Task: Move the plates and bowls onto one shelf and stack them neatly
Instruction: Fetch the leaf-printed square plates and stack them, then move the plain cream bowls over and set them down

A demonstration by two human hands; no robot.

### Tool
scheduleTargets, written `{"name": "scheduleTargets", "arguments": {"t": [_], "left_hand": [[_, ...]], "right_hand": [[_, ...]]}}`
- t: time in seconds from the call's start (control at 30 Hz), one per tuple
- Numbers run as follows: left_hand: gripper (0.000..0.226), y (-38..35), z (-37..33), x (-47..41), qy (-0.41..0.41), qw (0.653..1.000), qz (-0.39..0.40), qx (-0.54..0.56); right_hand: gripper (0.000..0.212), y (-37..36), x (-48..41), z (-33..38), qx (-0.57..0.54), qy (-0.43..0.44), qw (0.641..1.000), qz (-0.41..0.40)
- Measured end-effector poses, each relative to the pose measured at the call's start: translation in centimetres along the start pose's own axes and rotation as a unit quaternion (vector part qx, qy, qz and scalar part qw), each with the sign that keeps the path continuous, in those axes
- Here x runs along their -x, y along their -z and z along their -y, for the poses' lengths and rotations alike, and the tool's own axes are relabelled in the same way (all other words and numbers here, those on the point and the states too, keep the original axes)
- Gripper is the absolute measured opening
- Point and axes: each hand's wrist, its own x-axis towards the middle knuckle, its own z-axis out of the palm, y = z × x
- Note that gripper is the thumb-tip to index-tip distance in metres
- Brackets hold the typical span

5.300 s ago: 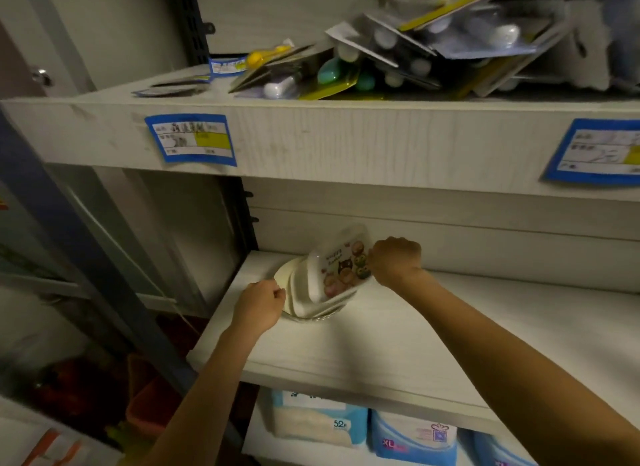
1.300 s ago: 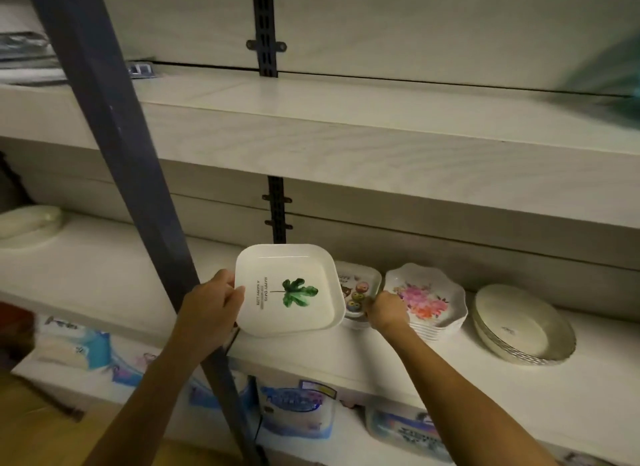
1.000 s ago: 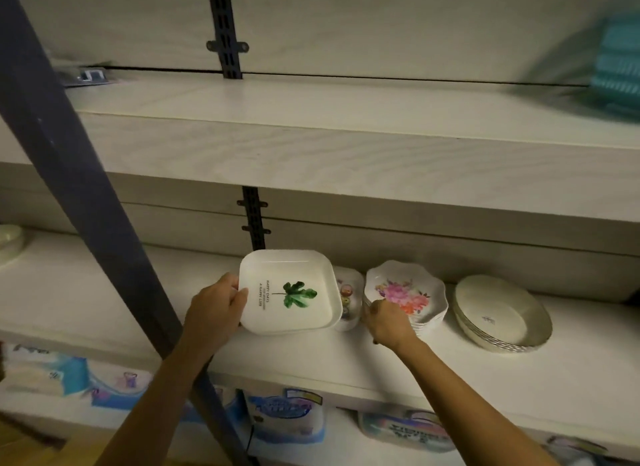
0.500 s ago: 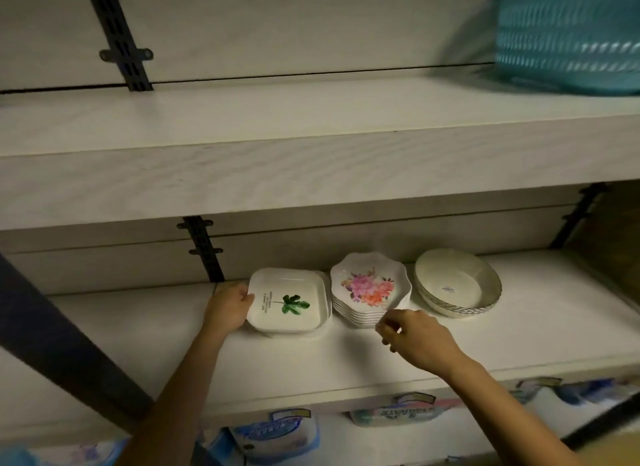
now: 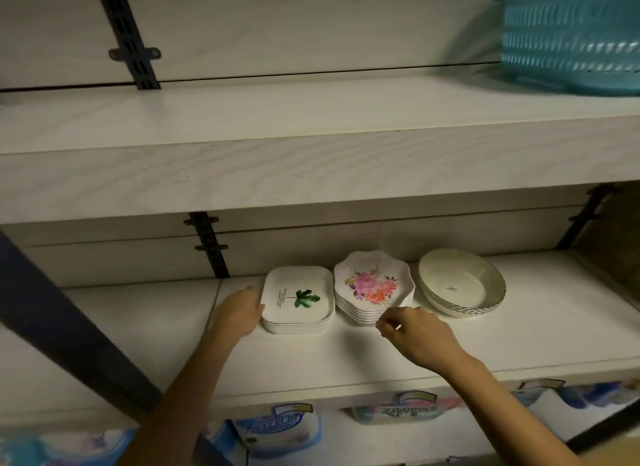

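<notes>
White leaf-print plates point(image 5: 298, 296) stand stacked on the shelf point(image 5: 131, 330), left hand point(image 5: 239, 313) gripping their edge, right hand point(image 5: 417, 337) curled, empty.

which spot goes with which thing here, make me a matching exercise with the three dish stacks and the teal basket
Things
1. leaf plates
2. flower plates
3. plain bowls
4. teal basket

Places
a. upper shelf, far right
b. middle of the row
c. left end of the row, touched by the left hand
d. right end of the row

Pairs: 1-c, 2-b, 3-d, 4-a
</notes>
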Motion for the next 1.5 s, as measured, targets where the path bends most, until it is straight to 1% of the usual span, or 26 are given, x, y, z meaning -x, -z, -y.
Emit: {"name": "scheduleTargets", "arguments": {"t": [0.07, 0.2, 0.3, 0.4, 0.53, 0.67, 0.87, 1.07, 1.2, 1.37, 1.5], "left_hand": [[0.029, 0.7, -0.1, 1.5, -0.018, 1.000, 0.011, -0.008], [0.029, 1.9, 0.9, 5.0, -0.046, 0.998, 0.043, -0.009], [0.030, 2.7, 2.7, 7.7, -0.045, 0.998, 0.038, 0.016], [0.028, 3.6, 5.0, 10.8, -0.014, 0.997, 0.031, 0.069], [0.028, 4.4, 8.6, 15.1, 0.046, 0.997, 0.011, 0.066], [0.018, 4.7, 12.9, 18.6, 0.059, 0.995, -0.010, 0.081], [0.033, 5.1, 21.5, 21.7, 0.105, 0.990, -0.077, 0.062], [0.032, 6.0, 31.5, 24.5, 0.121, 0.988, -0.094, 0.031], [0.031, 7.2, 37.3, 25.7, 0.136, 0.985, -0.104, 0.034], [0.029, 8.9, 43.4, 26.9, 0.168, 0.981, -0.089, 0.032], [0.026, 10.3, 47.5, 26.4, 0.184, 0.978, -0.092, 0.036]], "right_hand": [[0.030, 0.0, -0.1, 0.7, 0.010, 0.022, 1.000, 0.006], [0.032, -0.4, -0.4, 2.2, 0.027, 0.083, 0.996, 0.037], [0.032, -0.9, -0.7, 3.9, 0.037, 0.134, 0.989, 0.058], [0.030, -1.7, -0.8, 6.5, 0.053, 0.182, 0.979, 0.077], [0.030, -3.0, -0.1, 10.6, 0.076, 0.242, 0.963, 0.092], [0.030, -4.8, 1.7, 15.0, 0.070, 0.287, 0.950, 0.104], [0.028, -8.2, 4.2, 21.7, 0.050, 0.315, 0.942, 0.100], [0.027, -12.5, 6.4, 29.8, 0.031, 0.310, 0.944, 0.112], [0.027, -14.8, 6.5, 34.5, 0.041, 0.313, 0.944, 0.095], [0.030, -16.7, 5.6, 40.4, 0.063, 0.318, 0.941, 0.102], [0.033, -18.4, 4.0, 45.3, 0.067, 0.331, 0.935, 0.104]]}}
